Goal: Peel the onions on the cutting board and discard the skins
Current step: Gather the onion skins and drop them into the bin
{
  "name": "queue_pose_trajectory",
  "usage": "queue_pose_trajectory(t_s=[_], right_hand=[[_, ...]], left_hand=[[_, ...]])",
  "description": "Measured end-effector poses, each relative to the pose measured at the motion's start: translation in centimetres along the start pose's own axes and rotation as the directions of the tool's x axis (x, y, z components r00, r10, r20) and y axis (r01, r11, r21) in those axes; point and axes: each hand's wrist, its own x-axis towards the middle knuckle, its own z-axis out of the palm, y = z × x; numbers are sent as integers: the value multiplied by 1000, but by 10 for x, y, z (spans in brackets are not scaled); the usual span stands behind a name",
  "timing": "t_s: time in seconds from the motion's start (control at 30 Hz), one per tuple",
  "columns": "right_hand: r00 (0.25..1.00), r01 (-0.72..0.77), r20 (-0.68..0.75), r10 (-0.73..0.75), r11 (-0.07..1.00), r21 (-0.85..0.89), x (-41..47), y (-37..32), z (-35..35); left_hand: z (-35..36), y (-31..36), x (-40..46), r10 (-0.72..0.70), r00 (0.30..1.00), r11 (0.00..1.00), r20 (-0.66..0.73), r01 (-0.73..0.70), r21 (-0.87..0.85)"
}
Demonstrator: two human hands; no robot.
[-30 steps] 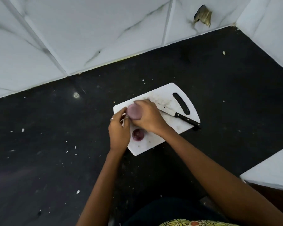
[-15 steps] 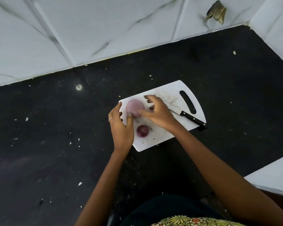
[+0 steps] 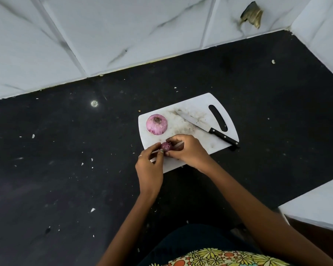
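Note:
A white cutting board point(image 3: 198, 112) lies on the black counter. A large pale pink onion point(image 3: 156, 124) sits alone at the board's far left corner. A small dark red onion point(image 3: 166, 146) is at the board's near left, held between both hands. My right hand point(image 3: 187, 150) curls round it from the right. My left hand point(image 3: 149, 166) pinches it from the left with thumb and fingertips. Most of the small onion is hidden by the fingers.
A black-handled knife point(image 3: 206, 127) lies across the board, blade toward the large onion. Small white flecks litter the black counter point(image 3: 65, 169). White tiled walls point(image 3: 104, 35) stand behind and at the right. A white ledge point(image 3: 315, 208) sits at the near right.
Both hands let go of the large onion, which now rests on the board. They moved nearer to me and took hold of the small dark onion.

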Motion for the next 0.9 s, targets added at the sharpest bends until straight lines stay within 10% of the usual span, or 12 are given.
queue_pose_trajectory(t_s=[0.57, 0.9], right_hand=[[975, 36, -208, -84, 973, -227, 12, 7, -62], [962, -136, -272, -12, 844, -518, 14, 60, -102]], left_hand=[[35, 33, -25, 268, 962, 960, 49, -271, 65], [100, 60, -9, -305, 827, 923, 472, 378, -66]])
